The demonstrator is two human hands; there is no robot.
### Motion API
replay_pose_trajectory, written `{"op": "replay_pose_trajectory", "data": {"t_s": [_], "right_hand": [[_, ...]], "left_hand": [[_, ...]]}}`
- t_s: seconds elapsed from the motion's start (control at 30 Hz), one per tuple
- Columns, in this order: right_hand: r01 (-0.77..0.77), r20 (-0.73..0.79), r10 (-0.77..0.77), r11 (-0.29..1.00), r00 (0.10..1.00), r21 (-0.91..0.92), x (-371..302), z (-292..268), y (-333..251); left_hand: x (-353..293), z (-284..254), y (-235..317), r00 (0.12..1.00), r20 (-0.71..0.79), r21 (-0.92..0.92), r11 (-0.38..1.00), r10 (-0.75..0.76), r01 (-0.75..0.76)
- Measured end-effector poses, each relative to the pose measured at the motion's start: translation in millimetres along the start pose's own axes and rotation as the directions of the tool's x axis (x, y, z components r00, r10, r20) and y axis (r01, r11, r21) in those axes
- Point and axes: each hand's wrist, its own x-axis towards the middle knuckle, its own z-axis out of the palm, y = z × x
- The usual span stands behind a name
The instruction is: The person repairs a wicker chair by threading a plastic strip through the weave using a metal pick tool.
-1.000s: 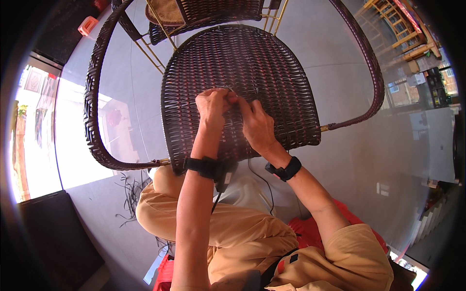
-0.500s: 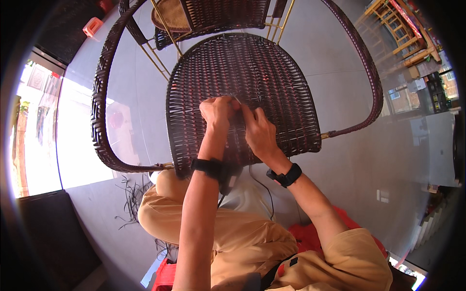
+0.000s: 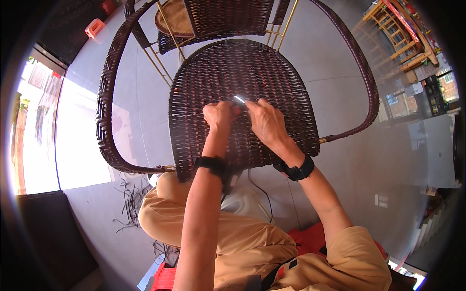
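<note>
A dark brown woven chair seat (image 3: 238,68) lies in front of me, with a curved armrest loop on either side. Low over its middle, my left hand (image 3: 219,114) is closed in a fist near the weave. Whatever its fingers pinch is hidden. Just to the right, my right hand (image 3: 266,121) is wrapped around a thin, shiny metal tool (image 3: 239,99). Only the bright tip shows beyond the fingers, pointing up and left past the left hand. The tool's handle is covered by my grip, so its exact kind is unclear.
Behind the seat stands another dark woven chair with brass-coloured legs and a round tan cushion (image 3: 173,18). Loose dark strips (image 3: 130,203) lie on the floor at the left. A pink stool (image 3: 94,28) is far left; wooden furniture (image 3: 398,36) stands far right.
My right hand has moved slightly right, away from the left hand, and the tool's bright tip now shows more. The left hand has shifted slightly down and right. The view has shifted a little.
</note>
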Motion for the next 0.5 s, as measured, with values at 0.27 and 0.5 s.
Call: {"op": "replay_pose_trajectory", "data": {"t_s": [0.27, 0.5], "right_hand": [[0.088, 0.147, -0.086, 0.996, 0.985, -0.004, 19.7, -10.2, 8.3], [0.083, 0.102, -0.076, 0.994, 0.992, -0.068, 6.5, 2.5, 3.9]], "left_hand": [[0.5, 0.8, 1.1, 1.000, -0.008, 0.018, 0.999, -0.027, 0.027], [5.3, -2.3, -4.5, 1.000, 0.021, 0.034, 0.999, -0.006, 0.005]]}}
